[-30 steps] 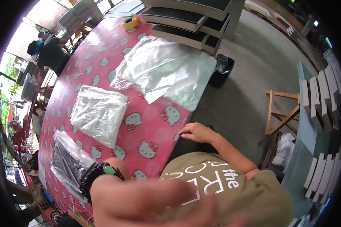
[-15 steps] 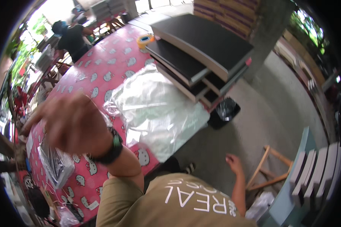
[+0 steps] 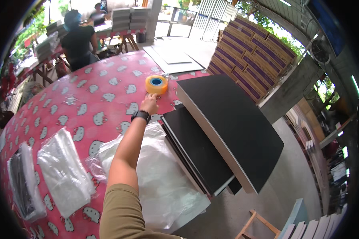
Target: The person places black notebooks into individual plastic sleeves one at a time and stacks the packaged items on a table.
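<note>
My left hand (image 3: 149,104), with a dark watch on its wrist, reaches far across the pink patterned tabletop. Its fingers are stretched toward a wide roll of yellow-orange tape (image 3: 151,87) with a blue core, and the fingertips meet its near edge. Nothing shows inside the hand. Under the forearm lies a heap of clear plastic bags (image 3: 159,187). Just right of the hand rises a stack of thick black-covered slabs (image 3: 235,123) with pale sides, the top one set askew. My right hand is out of view.
Two plastic-wrapped bundles, one whitish (image 3: 64,171) and one dark (image 3: 24,181), lie on the table's left. Flat boards (image 3: 175,59) rest at the far end. Stacked cartons (image 3: 251,55) stand behind. A co-worker (image 3: 79,44) stands far left. A wooden stool (image 3: 257,225) is at lower right.
My left hand has moved from the near left of the table forward and right to the tape roll. My right hand, earlier low on the right, has left the view. The camera view has tilted up.
</note>
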`<action>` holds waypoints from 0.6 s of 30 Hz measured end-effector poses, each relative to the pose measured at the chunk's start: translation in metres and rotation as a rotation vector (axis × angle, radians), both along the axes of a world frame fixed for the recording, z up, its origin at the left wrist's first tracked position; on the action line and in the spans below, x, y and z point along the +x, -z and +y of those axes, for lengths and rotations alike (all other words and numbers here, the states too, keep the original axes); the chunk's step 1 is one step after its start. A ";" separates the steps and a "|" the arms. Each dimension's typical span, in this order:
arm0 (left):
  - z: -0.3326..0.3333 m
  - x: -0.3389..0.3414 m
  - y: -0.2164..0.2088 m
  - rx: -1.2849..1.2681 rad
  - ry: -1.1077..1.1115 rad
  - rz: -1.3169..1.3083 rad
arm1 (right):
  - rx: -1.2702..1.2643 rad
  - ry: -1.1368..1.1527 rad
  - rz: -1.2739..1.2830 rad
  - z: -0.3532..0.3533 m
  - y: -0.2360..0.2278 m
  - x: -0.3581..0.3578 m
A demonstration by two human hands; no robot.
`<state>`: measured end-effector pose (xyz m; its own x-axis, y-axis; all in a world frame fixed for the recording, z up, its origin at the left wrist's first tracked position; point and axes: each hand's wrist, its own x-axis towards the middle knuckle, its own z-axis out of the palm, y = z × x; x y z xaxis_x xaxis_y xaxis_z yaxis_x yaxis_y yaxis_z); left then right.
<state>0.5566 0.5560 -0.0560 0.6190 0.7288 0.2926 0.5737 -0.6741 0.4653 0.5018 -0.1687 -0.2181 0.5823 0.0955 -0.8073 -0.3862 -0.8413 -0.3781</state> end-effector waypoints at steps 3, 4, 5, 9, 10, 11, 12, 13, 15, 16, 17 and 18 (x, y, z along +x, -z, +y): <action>0.047 0.047 0.025 0.042 0.011 0.100 | -0.026 0.004 0.004 0.027 -0.020 0.018; 0.053 0.063 0.027 0.082 -0.014 0.134 | -0.037 0.005 0.014 0.032 -0.023 0.021; 0.061 0.076 0.029 0.085 -0.001 0.161 | -0.048 0.008 0.024 0.035 -0.028 0.022; 0.099 0.092 0.051 -0.004 -0.136 0.272 | -0.095 -0.020 0.044 0.043 -0.036 0.033; 0.086 0.093 0.041 -0.004 -0.089 0.230 | -0.094 -0.007 0.063 0.040 -0.034 0.027; 0.097 0.087 0.041 0.039 -0.147 0.277 | -0.090 -0.046 0.062 0.041 -0.034 0.038; 0.102 0.079 0.052 0.206 -0.193 0.233 | -0.096 -0.074 0.065 0.043 -0.038 0.047; 0.091 0.076 0.048 0.224 -0.128 0.310 | -0.105 -0.067 0.080 0.041 -0.041 0.042; 0.070 0.044 0.045 0.312 -0.101 0.306 | -0.092 -0.087 0.090 0.042 -0.042 0.047; 0.063 0.025 0.051 0.378 -0.134 0.231 | -0.084 -0.107 0.093 0.040 -0.043 0.052; 0.056 -0.002 0.051 0.386 -0.155 0.232 | -0.069 -0.124 0.093 0.038 -0.043 0.057; 0.049 -0.025 0.053 0.421 -0.233 0.222 | -0.054 -0.141 0.092 0.036 -0.043 0.062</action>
<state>0.5316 0.6046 -0.1095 0.5349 0.7023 0.4698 0.7847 -0.6191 0.0320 0.5636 -0.1323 -0.1756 0.4897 0.1260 -0.8627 -0.2934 -0.9080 -0.2991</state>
